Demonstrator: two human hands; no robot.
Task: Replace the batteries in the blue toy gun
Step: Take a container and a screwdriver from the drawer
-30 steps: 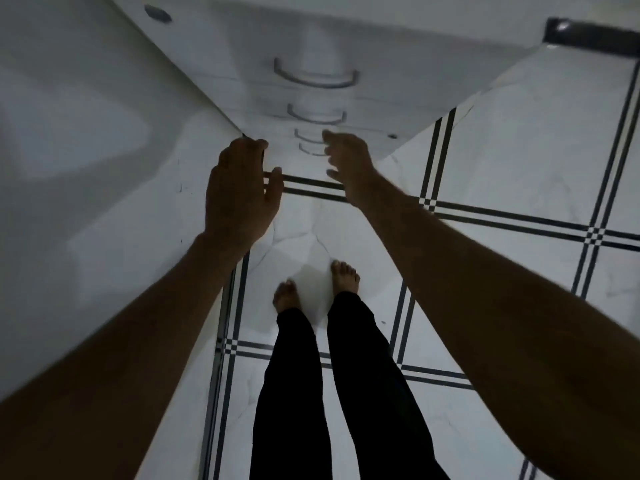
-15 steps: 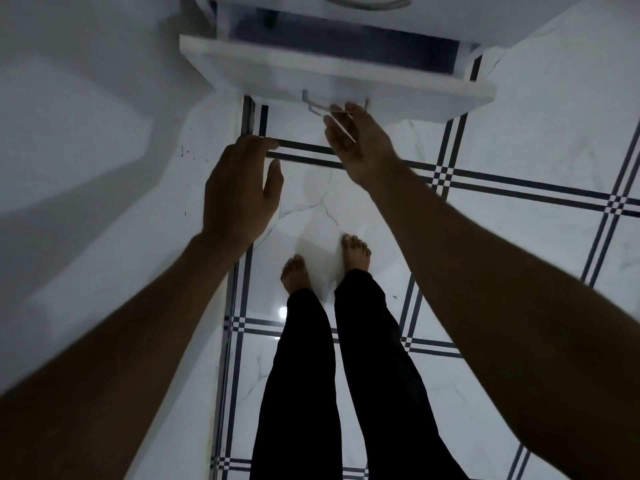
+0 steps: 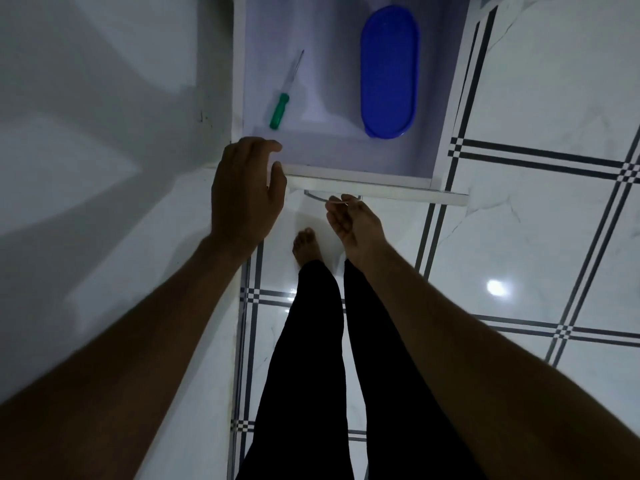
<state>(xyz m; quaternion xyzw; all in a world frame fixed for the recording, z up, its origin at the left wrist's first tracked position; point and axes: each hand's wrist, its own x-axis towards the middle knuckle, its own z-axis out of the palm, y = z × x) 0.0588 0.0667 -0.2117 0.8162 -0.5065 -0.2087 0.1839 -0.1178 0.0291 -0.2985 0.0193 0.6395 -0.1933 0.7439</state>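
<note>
Right hand [image 3: 356,226] fingers curl around the drawer handle [image 3: 332,199]. Left hand [image 3: 247,195] hovers spread, empty, at the drawer's [image 3: 346,157] front edge. Just beyond its fingertips lies a screwdriver [image 3: 282,98], light and rigid; grasp its green grip. Farther right, a blue container [image 3: 388,71]. No toy gun visible.

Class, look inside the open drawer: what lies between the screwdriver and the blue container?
Nothing: the head view shows only bare drawer floor between the screwdriver and the blue container.

We reach both bare arms forward: our left hand [image 3: 247,194] spread flat, our right hand [image 3: 356,225] curled, palm up.
</note>
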